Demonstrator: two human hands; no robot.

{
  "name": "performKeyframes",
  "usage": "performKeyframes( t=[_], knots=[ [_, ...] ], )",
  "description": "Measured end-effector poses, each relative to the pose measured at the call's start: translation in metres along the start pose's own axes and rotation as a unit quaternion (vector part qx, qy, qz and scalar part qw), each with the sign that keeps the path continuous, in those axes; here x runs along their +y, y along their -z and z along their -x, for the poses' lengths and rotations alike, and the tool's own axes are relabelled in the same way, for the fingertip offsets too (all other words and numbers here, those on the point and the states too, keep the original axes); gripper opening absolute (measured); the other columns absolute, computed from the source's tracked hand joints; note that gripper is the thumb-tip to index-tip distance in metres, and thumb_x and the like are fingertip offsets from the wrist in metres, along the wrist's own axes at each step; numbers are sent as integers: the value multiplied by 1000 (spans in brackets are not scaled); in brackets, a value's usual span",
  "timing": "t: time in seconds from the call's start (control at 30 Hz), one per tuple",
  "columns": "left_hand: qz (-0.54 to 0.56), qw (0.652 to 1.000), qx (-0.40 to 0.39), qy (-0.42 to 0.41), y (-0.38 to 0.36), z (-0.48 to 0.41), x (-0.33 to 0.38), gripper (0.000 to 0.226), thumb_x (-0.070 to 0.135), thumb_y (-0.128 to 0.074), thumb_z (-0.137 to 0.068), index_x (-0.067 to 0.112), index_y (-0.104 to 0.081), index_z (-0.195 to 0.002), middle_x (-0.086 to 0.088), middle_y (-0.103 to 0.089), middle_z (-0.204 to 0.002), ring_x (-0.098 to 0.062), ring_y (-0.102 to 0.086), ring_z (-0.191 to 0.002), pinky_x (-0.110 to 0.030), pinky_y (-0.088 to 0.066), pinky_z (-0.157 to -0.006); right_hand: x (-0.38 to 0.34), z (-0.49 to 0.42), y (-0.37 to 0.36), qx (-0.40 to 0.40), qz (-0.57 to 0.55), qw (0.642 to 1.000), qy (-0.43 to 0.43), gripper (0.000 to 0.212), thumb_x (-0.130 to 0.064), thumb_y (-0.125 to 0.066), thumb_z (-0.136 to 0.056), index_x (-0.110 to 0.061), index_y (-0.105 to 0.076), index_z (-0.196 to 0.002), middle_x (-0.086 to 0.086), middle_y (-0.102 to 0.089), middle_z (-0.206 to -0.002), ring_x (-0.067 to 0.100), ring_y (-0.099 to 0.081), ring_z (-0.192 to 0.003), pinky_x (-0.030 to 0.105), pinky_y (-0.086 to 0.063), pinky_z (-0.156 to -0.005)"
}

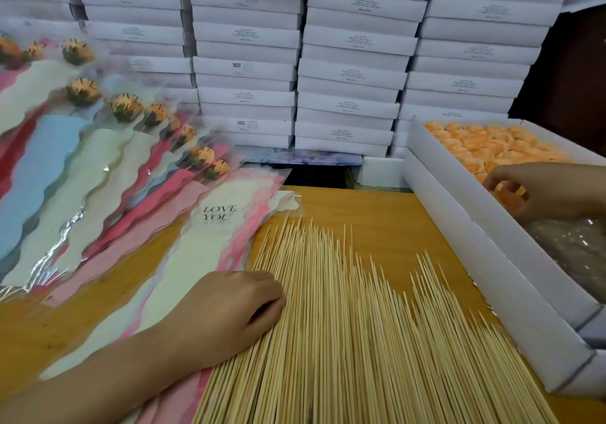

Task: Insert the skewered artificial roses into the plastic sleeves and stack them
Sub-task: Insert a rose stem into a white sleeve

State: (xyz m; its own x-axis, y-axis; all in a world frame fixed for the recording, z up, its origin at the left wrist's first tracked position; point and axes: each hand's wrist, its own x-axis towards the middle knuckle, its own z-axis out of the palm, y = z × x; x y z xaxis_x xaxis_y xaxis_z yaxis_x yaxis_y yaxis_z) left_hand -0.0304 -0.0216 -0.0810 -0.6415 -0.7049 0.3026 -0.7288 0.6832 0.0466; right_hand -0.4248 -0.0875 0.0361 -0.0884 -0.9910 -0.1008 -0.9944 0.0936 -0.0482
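Note:
A wide heap of bamboo skewers [344,325] lies on the wooden table. My left hand [229,305] rests at the heap's left edge, fingers curled down onto the skewers; whether it grips one is hidden. My right hand [537,190] reaches into a white box [459,226] of orange rose heads [485,144], with its fingers curled round one rose head. Empty plastic sleeves [213,236] printed "LOVE YOU" lie left of the skewers. Finished sleeved roses [98,148] are fanned out in a stack at the far left.
A wall of stacked white cartons [328,62] closes off the back of the table. Crinkled clear plastic [570,253] lies in the near end of the rose box. Bare wooden table [377,213] shows between skewer tips and cartons.

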Motion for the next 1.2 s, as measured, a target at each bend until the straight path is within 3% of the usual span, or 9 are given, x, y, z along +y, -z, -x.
performKeyframes(
  t=[0.2, 0.5, 0.63, 0.83, 0.93, 1.0, 1.07, 1.13, 1.2],
  knots=[
    [19, 1000, 9, 0, -2, 0, -1, 34, 46, -23, -95, 30, -40, -71, 12, -50, -70, -8, -49, -62, -22, -38, -53, -6, 0, -2, -18, 34, 999, -15, 48, -21, -76, -83, -26, -46, -119, 1, -50, -113, 24, -52, -106, 31, -44, -80],
    [23, 1000, -4, -4, -1, 0, -1, 32, 46, -22, -94, 30, -37, -70, 12, -47, -70, -9, -47, -61, -14, -26, -52, -4, -2, -4, -15, 41, 998, -40, 54, -27, -70, -88, -18, -43, -134, 7, -53, -126, 22, -51, -101, 30, -44, -81],
    [26, 1000, 4, -2, -2, 0, -1, 36, 47, -20, -94, 29, -40, -71, 11, -49, -72, -10, -49, -64, -22, -36, -55, -1, -5, -5, -3, 6, 999, -49, 45, -35, -67, -90, -17, -46, -125, 2, -60, -97, 23, -62, -84, 31, -47, -63],
    [20, 1000, 4, -5, -1, 0, -1, 34, 46, -22, -94, 30, -40, -71, 12, -49, -70, -9, -48, -62, -22, -36, -54, 1, -5, 0, 40, -80, 993, -75, 35, -30, -68, -88, -17, -44, -110, 6, -69, -70, 26, -65, -71, 29, -41, -52],
    [21, 1000, 4, -5, -2, 0, -1, 33, 46, -23, -95, 30, -38, -71, 12, -48, -70, -8, -48, -62, -22, -36, -53, 4, -1, 8, 80, -70, 990, -96, 35, -23, -71, -85, -13, -49, -111, -6, -63, -48, 19, -59, -64, 29, -36, -53],
    [20, 1000, 5, -5, -2, 0, -2, 33, 46, -22, -95, 30, -39, -71, 12, -49, -71, -8, -48, -62, -22, -36, -54, 3, 3, 15, 114, -50, 986, -107, 40, -25, -73, -83, -10, -52, -113, 0, -62, -57, 22, -59, -64, 31, -43, -56],
    [20, 1000, 7, -7, -3, 0, -2, 34, 46, -22, -96, 30, -40, -72, 12, -49, -72, -9, -49, -63, -22, -37, -55, 1, 6, 20, 162, -68, 980, -94, 36, -30, -73, -80, -14, -52, -105, 6, -65, -58, 28, -64, -57, 43, -56, -60],
    [23, 1000, 7, -8, -3, 0, -3, 34, 47, -21, -96, 30, -40, -72, 12, -49, -72, -10, -50, -64, -23, -37, -55, -7, 12, 24, 241, -81, 966, -52, 43, -43, -69, -73, -17, -53, -104, 8, -66, -72, 32, -64, -61, 52, -58, -64],
    [23, 1000, 7, -9, -3, 0, -3, 34, 46, -22, -96, 30, -40, -72, 12, -49, -71, -10, -50, -63, -23, -37, -54, -25, 25, 26, 306, -102, 947, 8, 52, -60, -58, -68, -24, -54, -105, 4, -62, -83, 29, -62, -68, 49, -55, -68]
  ],
)
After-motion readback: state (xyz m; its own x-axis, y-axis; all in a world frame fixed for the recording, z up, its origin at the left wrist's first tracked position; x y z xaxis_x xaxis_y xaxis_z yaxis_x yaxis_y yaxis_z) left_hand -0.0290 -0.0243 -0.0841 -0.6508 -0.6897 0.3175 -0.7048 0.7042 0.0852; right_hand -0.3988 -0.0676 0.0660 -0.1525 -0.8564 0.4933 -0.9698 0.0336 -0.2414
